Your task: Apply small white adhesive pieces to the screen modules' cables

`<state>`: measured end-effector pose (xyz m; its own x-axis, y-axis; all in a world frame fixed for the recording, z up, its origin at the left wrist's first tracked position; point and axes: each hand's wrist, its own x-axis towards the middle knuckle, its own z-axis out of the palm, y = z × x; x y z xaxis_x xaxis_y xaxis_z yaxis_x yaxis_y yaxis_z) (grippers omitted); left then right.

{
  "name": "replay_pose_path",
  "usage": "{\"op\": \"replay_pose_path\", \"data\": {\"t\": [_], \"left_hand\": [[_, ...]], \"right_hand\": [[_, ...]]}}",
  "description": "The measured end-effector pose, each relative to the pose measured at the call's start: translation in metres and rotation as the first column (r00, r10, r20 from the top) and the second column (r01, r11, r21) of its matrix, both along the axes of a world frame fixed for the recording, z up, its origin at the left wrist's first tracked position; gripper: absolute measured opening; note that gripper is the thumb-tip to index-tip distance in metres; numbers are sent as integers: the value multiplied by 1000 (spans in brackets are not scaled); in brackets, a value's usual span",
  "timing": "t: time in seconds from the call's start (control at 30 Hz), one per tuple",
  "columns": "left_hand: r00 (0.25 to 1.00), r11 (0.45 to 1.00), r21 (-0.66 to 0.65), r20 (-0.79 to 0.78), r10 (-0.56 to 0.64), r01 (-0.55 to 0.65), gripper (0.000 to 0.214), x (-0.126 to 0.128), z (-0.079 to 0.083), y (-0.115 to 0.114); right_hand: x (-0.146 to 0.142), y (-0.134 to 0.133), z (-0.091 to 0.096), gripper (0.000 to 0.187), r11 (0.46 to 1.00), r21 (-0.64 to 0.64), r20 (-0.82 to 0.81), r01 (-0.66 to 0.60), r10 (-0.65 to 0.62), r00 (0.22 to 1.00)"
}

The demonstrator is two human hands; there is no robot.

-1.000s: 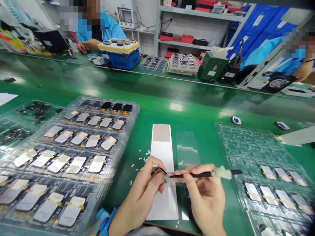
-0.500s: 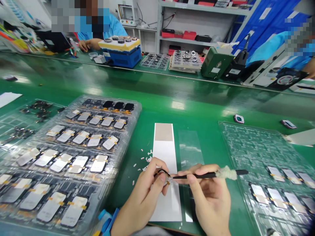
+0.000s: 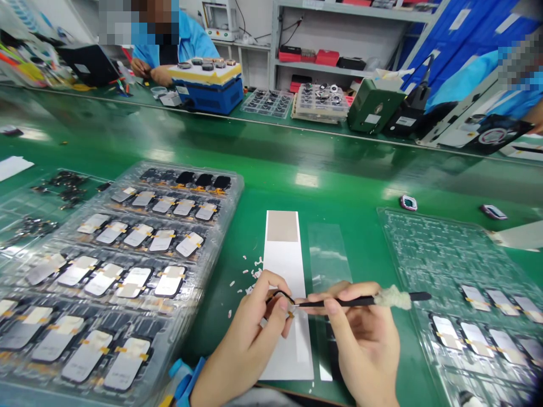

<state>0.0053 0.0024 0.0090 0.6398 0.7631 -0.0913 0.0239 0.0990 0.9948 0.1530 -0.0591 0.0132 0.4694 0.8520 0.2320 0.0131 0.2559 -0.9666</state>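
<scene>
Black tweezers (image 3: 335, 303) are sitting in the right hand's (image 3: 365, 345) closed grip, tips reaching a small dark part (image 3: 278, 297) that the left hand (image 3: 241, 339) is pinching.

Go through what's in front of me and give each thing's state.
Left hand, pinching a small part.
Right hand, gripping tweezers.
Tweezers, tips at the small part.
Cotton wad, wrapped around the tweezers.
White strip, flat on the green mat.
Clear tray, loaded with rows of parts.

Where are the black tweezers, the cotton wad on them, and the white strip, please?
Black tweezers (image 3: 339, 303): head view, on the shank.
Cotton wad (image 3: 392, 297): head view, on its middle.
White strip (image 3: 285, 271): head view, on its bare white part.
</scene>
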Motion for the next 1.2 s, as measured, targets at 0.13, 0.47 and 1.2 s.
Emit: {"op": "replay_pose_path", "data": {"t": [0.13, 0.47, 1.2], "left_hand": [[1000, 1000, -7, -25, -2, 2, 26, 0, -3, 0], [999, 997, -81, 32, 14, -12, 26, -1, -8, -1], [862, 781, 427, -430, -268, 455, 19, 34, 6, -21]], "right_hand": [[1, -2, -1, 14, 1000, -3, -23, -9, 9, 1000], [4, 1, 3, 14, 998, 29, -138, -61, 65, 988], [61, -59, -43, 17, 927, -251, 88, 280, -266, 960]]}}
